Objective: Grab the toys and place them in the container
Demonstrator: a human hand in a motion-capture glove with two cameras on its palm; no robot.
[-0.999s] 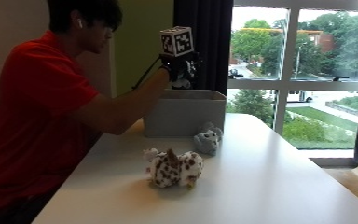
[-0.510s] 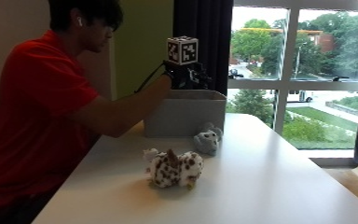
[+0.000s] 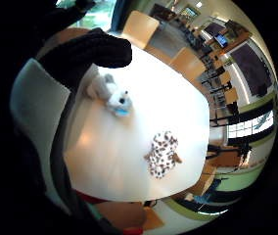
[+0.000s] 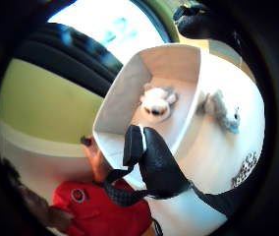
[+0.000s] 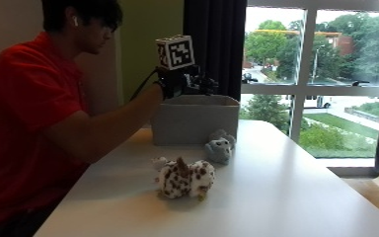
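My gloved right hand (image 5: 176, 83) hovers just above the near rim of the grey container (image 5: 196, 121) and holds nothing; its fingers (image 3: 87, 51) hang relaxed. A white plush toy (image 4: 155, 102) lies on the floor of the container (image 4: 120, 88). On the white table (image 5: 294, 197), a small grey plush (image 5: 219, 146) sits right in front of the container's wall. A brown-spotted plush (image 5: 184, 178) lies closer to the table's front. Both palm views look down on the grey plush (image 3: 112, 95) and the spotted plush (image 3: 162, 152).
The container stands at the table's far end beside a dark curtain (image 5: 212, 44) and a large window (image 5: 308, 74). The person's bare left hand (image 4: 94, 157) is near the container's outer wall. Wooden chairs (image 3: 141, 27) stand beyond the table.
The gloved hand has drawn back slightly toward the person above the container. The two plush toys on the table have not moved.
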